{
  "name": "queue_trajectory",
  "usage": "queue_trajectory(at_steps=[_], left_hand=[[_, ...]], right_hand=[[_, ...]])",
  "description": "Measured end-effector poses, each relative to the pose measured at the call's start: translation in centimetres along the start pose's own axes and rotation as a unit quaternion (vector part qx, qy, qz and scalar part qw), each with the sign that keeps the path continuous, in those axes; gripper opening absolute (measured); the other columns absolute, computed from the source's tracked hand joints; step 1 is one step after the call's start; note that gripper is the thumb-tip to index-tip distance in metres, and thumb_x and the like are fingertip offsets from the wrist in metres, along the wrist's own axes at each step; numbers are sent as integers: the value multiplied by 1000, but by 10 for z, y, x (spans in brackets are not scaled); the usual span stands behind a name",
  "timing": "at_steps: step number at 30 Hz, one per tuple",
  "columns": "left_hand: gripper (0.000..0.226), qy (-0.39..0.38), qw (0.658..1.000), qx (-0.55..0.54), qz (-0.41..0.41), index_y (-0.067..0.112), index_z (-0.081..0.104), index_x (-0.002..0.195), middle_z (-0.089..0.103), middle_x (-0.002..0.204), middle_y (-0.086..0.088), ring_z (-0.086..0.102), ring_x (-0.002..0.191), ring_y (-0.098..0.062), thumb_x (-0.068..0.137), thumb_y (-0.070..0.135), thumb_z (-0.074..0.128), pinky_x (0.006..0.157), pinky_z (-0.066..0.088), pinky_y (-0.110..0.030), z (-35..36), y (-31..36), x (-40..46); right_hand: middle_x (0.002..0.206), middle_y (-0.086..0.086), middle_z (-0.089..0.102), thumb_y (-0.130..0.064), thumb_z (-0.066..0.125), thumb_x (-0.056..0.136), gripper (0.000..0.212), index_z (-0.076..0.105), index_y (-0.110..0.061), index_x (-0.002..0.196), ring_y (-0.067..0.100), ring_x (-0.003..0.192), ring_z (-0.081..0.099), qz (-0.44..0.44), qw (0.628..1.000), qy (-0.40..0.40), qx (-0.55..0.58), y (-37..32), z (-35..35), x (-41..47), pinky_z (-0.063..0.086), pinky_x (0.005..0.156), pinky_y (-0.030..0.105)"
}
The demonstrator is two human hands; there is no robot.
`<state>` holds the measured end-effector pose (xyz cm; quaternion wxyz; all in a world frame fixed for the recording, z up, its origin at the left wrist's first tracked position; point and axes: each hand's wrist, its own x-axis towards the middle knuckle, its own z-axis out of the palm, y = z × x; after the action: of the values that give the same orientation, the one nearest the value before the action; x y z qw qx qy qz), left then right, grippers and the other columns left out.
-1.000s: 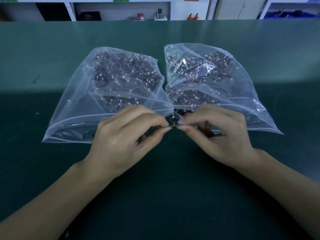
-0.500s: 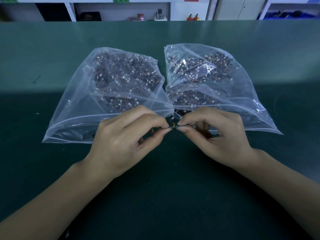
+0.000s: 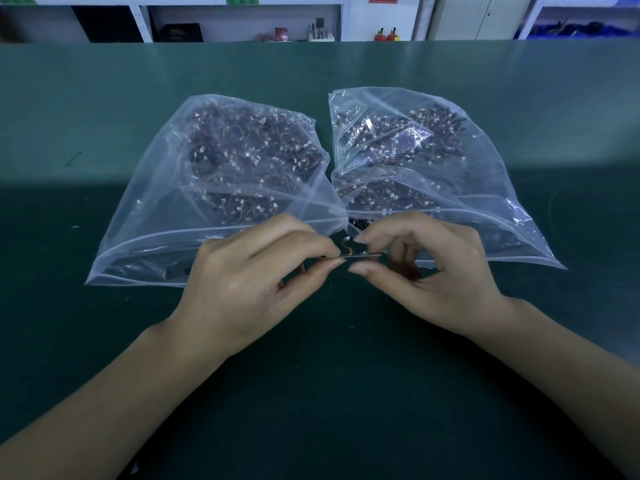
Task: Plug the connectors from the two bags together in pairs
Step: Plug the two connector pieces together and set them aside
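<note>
Here we are holding a small connector pair (image 3: pixel 351 254) between our two hands, just in front of the mouths of the two bags and a little above the bench (image 3: pixel 311 393). Our left hand (image 3: pixel 249 282) is pinching one end between thumb and forefinger, a narrow grip closed on the part; our right hand (image 3: pixel 426 271) is pinching the other end the same way, its remaining fingers curled underneath. A short loop of orange and red wire is curling up between the fingertips. The parts are too small for us to be telling whether the two halves are already seated or only lined up, so we are judging this as the mating step for one pair. The next move is calling for a straight push along the shared axis, with both pinches staying firm and square so the tiny housings are not skewing. Behind our hands, the left bag (image 3: pixel 166 216) and the right bag (image 3: pixel 485 188) are lying side by side, touching at their near inner corners, each heaped with dark wired connectors with white ends. Shelving is standing beyond the far edge of the bench.
</note>
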<state>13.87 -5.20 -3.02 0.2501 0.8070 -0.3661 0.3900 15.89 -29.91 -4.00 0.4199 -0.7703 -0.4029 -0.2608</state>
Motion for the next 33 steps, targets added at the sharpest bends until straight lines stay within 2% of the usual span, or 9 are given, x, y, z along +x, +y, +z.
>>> queue_trajectory(at_steps=[6, 10, 12, 16, 21, 24, 27, 31, 33], left_hand=[[17, -17, 1000, -15, -5, 9, 83, 96, 75, 90, 2, 68, 67, -11, 101, 25, 80, 53, 56, -29, 1, 0, 0], [44, -10, 999, 22, -38, 11, 69, 68, 59, 63, 6, 52, 53, -12, 107, 33, 70, 40, 44, -36, -2, 1, 1], [56, -12, 998, 45, -53, 9, 56, 60, 44, 56, 4, 41, 49, -16, 111, 32, 61, 39, 38, -39, -4, 1, 3], [53, -21, 994, 67, -81, 20, 37, 64, 30, 61, 9, 35, 53, -17, 114, 30, 52, 42, 36, -39, -9, 0, 8], [53, -43, 985, 120, -114, 19, 42, 65, 38, 61, 7, 39, 56, -18, 116, 35, 43, 46, 31, -34, -14, -6, 8], [54, -55, 976, 163, -135, 15, 48, 67, 42, 63, 6, 40, 56, -18, 116, 37, 41, 46, 27, -31, -14, -10, 7], [49, -83, 964, 194, -162, 16, 53, 70, 48, 65, 6, 48, 58, -20, 114, 33, 42, 46, 36, -33, -11, -17, 2], [25, -171, 941, 229, -182, 15, 73, 97, 74, 96, 0, 68, 94, -29, 108, 21, 51, 81, 54, -42, -8, -26, -6], [19, -204, 922, 262, -198, 9, 75, 98, 75, 98, -12, 70, 91, -39, 102, 17, 59, 85, 58, -51, -6, -30, -9]], right_hand=[[98, 0, 76, -10, 72, 100, 10, 79, -4, 105, -9, 84, 60, -13, 1000, -12, -24, 2, 1, 2, 44, 77, 9], [96, -19, 67, -13, 71, 102, 5, 75, -14, 103, 6, 74, 62, 52, 997, -17, -62, 8, -2, 1, 50, 67, 23], [96, -20, 65, -18, 65, 105, 4, 68, -19, 104, 12, 83, 65, 105, 991, -23, -82, 11, -3, 1, 53, 73, 30], [99, -16, 62, -20, 55, 108, 3, 58, -21, 107, 14, 96, 64, 162, 983, -31, -84, 15, -4, 3, 53, 83, 38], [98, -11, 66, -21, 54, 108, 2, 55, -22, 108, 19, 88, 65, 175, 973, -40, -144, 17, -7, 2, 55, 75, 51], [93, -10, 70, -19, 61, 105, 3, 61, -22, 105, 20, 81, 66, 178, 961, -57, -205, 20, -9, 1, 56, 70, 47], [95, -7, 74, -19, 67, 102, 5, 70, -23, 105, 21, 85, 68, 187, 948, -75, -246, 22, -11, 2, 58, 72, 45], [102, -8, 75, -13, 72, 97, 9, 77, -19, 102, 19, 99, 68, 163, 949, -83, -255, 21, -12, 4, 57, 88, 44], [105, -8, 75, -12, 71, 98, 11, 78, -18, 103, 20, 104, 67, 161, 947, -95, -261, 22, -12, 4, 54, 96, 45]])
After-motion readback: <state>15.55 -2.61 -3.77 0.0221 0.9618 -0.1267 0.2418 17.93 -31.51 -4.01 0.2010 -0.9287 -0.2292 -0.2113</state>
